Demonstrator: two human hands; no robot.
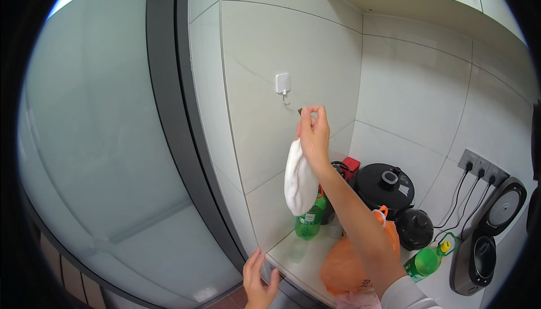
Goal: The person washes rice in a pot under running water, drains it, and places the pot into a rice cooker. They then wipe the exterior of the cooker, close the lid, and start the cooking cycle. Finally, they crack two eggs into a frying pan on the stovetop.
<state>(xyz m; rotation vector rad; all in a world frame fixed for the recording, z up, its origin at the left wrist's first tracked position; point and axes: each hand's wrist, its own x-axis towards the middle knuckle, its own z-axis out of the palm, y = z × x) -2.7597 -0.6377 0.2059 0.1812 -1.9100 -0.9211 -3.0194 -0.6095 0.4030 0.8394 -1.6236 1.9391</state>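
My right hand (313, 135) is raised by the tiled wall, pinching the upper end of a white cloth (296, 180) that hangs down below it. A small dark tab (300, 111) pokes out at my fingertips. Just up and to the left, a white wall hook (283, 84) with a bent metal prong is stuck to the tile; the tab and the prong look apart. My left hand (258, 282) is low, near the front corner of the white countertop (281, 247), fingers apart and holding nothing. Part of the cloth is hidden behind my right hand and wrist.
On the counter are a green bottle (307, 226), an orange plastic bag (344, 266), a black electric pot (382, 186), a smaller black pot (416, 229), another green bottle (424, 263) and an open-lidded rice cooker (475, 262). Cords run from wall sockets (482, 167). A frosted glass door (97, 118) stands left.
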